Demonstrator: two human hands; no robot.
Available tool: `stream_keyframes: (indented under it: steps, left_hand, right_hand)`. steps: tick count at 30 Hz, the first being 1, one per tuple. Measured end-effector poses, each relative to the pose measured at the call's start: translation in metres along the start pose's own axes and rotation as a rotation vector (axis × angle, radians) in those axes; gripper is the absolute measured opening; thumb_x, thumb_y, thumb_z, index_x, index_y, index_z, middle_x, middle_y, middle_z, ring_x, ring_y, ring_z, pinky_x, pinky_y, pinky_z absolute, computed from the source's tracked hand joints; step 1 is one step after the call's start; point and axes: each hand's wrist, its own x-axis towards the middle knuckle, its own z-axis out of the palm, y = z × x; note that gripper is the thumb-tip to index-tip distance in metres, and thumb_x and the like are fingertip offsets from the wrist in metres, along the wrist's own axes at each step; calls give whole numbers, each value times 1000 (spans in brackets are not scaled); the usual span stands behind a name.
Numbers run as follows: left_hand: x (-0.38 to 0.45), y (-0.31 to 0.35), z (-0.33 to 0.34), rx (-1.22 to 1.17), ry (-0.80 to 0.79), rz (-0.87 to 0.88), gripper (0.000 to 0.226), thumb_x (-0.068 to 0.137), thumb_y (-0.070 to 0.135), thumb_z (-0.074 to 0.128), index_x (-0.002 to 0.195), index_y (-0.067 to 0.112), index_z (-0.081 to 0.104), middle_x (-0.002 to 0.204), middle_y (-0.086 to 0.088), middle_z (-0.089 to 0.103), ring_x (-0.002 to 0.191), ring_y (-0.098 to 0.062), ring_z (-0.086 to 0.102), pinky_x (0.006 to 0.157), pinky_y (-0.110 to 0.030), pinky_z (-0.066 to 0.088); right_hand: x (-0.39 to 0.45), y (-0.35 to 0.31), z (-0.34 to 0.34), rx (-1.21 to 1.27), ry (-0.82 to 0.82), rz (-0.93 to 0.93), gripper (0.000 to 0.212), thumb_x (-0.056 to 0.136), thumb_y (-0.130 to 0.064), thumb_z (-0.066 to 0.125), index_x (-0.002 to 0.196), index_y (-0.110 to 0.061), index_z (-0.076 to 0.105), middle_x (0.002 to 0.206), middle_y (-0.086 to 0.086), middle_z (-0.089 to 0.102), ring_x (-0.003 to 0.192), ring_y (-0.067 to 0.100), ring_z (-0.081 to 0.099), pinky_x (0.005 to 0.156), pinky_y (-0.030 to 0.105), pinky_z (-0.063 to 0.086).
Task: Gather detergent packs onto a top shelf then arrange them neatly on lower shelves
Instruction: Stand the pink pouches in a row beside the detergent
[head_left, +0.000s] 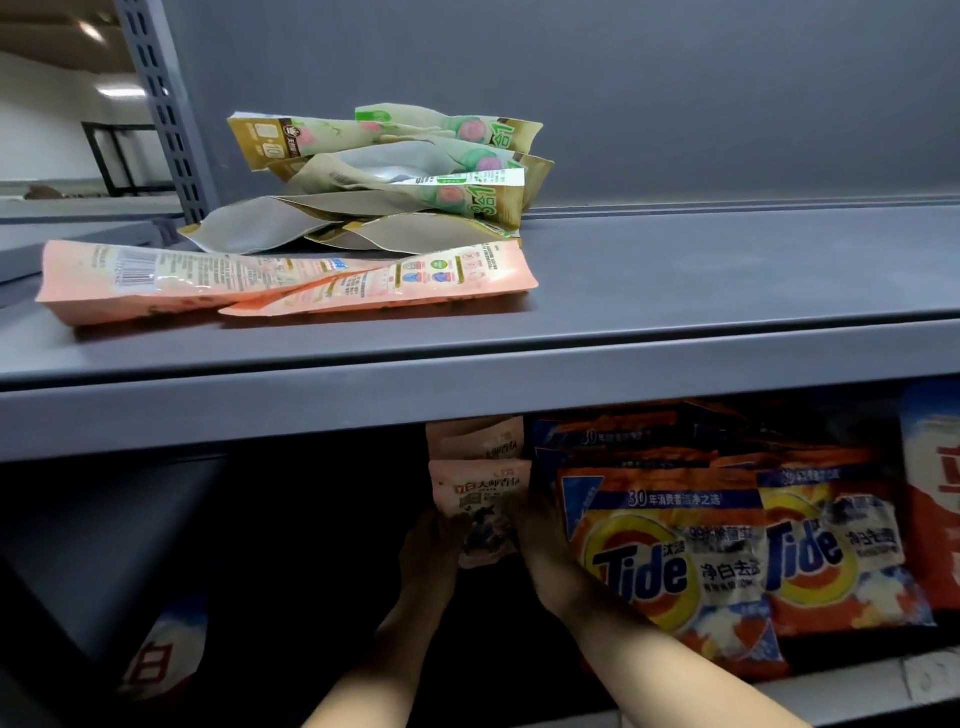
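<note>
Gripping an upright pink pack (480, 512) between both hands (434, 551) (543, 545) (Tide bags (670, 561) just right), open shelf left.

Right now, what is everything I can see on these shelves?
green-and-gold packs: about five, heaped, top shelf at the back left
pink packs: two, lying flat, top shelf in front of the heap
top shelf: one, grey metal
pink pouches: at least two, upright, lower shelf, left of the Tide bags
Tide bags: several, orange and blue, upright rows, lower shelf
red-and-white bag: one, low left, in shadow
left hand: grips the front pink pouch's left edge
right hand: holds its right edge
</note>
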Motion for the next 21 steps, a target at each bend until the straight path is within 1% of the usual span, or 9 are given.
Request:
stream_keyframes:
  steps: [1,3,5,6,9,11,15,18,21]
  left_hand:
    - [-1,1,1,36,10,0,36,93,20,57,128,10,54,121,-10,62,104,-23,62,86,-33,50]
    - [-3,6,4,33,3,-8,41,94,17,56,133,8,47,127,-11,57,111,-26,58,89,-32,48]
    - [-6,10,5,18,-15,-43,48,93,13,57,138,5,41,134,-14,51,119,-28,53,95,-34,46]
    - [-8,13,3,38,-17,-58,52,92,13,58,140,5,38,137,-15,49,122,-28,51,96,-33,45]
    - [-13,21,-2,162,-12,-37,56,93,19,57,143,6,34,141,-14,44,127,-27,46,91,-24,40]
    - [-15,26,-5,285,-20,1,60,95,24,55,146,9,28,147,-12,38,133,-26,39,103,-27,35]
    - [-28,34,-16,397,-34,22,59,98,24,49,149,11,21,154,-11,25,141,-24,27,113,-37,25]
    - [-41,46,-27,540,-77,49,45,99,25,44,143,14,39,147,-9,41,133,-24,40,108,-33,34]
    - [-61,72,-31,775,24,27,38,98,34,42,131,18,54,135,-6,54,121,-23,52,99,-28,41]
  right_hand:
    - [1,-3,3,-47,-8,-3,36,100,-11,41,135,-6,45,128,15,55,103,16,55,65,13,46]
    - [0,-3,3,-116,-45,-2,39,101,-11,40,139,-8,38,133,13,51,109,15,52,68,11,45]
    - [-7,-8,-1,-233,-47,-9,42,101,-15,39,142,-9,32,138,13,46,119,19,49,86,20,47]
    - [-9,-10,-2,-296,-51,-21,43,102,-17,39,143,-9,30,141,13,44,124,22,47,95,24,44]
    - [-16,-18,-7,-385,-75,-76,52,101,-15,39,149,-11,19,147,9,35,134,21,36,102,24,33]
    - [-22,-22,-10,-423,-96,-116,61,98,-10,44,151,-12,13,151,8,31,138,21,32,106,26,31]
    - [-35,-36,-21,-412,-101,-145,58,93,-6,48,146,-20,29,140,5,46,128,22,45,103,33,42]
    - [-46,-49,-37,-616,-136,-175,46,91,-21,55,136,-23,44,129,2,56,119,23,54,97,36,48]
    - [-61,-70,-55,-823,-179,-171,47,90,-37,54,135,-29,46,134,-2,53,119,24,54,97,37,47]
